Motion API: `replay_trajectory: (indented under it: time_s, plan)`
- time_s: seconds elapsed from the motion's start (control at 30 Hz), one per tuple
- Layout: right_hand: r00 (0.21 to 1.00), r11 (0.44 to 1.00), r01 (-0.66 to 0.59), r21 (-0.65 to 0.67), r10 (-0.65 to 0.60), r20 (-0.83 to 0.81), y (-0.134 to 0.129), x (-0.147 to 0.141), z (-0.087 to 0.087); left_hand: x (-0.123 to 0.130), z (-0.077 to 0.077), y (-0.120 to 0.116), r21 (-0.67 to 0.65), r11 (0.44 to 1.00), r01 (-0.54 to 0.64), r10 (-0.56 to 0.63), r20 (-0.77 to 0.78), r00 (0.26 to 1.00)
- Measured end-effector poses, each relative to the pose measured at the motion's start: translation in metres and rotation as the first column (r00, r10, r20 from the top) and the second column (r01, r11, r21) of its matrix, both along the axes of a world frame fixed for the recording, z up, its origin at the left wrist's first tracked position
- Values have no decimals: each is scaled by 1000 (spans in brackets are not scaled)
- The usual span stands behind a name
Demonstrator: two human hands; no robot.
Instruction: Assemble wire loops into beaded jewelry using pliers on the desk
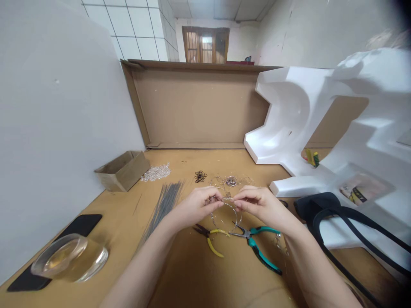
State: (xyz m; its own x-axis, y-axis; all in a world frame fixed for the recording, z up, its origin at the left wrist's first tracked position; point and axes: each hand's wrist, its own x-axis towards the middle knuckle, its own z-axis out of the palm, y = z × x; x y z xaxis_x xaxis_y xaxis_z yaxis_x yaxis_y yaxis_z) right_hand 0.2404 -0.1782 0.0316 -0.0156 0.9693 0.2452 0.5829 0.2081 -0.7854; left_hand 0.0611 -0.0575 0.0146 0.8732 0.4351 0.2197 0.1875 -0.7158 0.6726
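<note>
My left hand (207, 202) and my right hand (255, 204) meet over the middle of the table. Each pinches the upper part of a thin silvery wire ring (236, 217), which hangs as a loop between them. Small details where the fingertips press are too fine to make out. Just below the ring lie pliers with yellow handles (214, 244) and pliers with teal handles (261, 252), their jaws close together. Beyond my fingers is a tangle of thin wire pieces (230, 181). A bundle of straight grey wires (163, 205) lies left of my left hand.
Small black rings (201, 176) and a heap of clear bits (156, 172) lie farther back, beside a cardboard box (123, 171). A cup of liquid (72, 259) stands on a black phone-like slab (80, 226) at left. White foam (282, 115) and black straps (321, 211) flank the right.
</note>
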Motion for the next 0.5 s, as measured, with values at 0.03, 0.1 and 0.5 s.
replay_trajectory:
  time_s: [0.03, 0.1, 0.5]
  plan:
    - [1000, 1000, -4, -2, 4, 17, 0, 0, 0, 0, 0, 0, 6, 1000, 1, -1, 2, 1000]
    - [999, 1000, -11, -4, 11, 50, 0, 0, 0, 0, -1, 1, 17, 1000, -1, 1, 5, 1000]
    - [999, 999, 38, -22, -38, -17, 4, -2, -6, 1, -3, 2, 37, 999, 17, -17, -3, 1000]
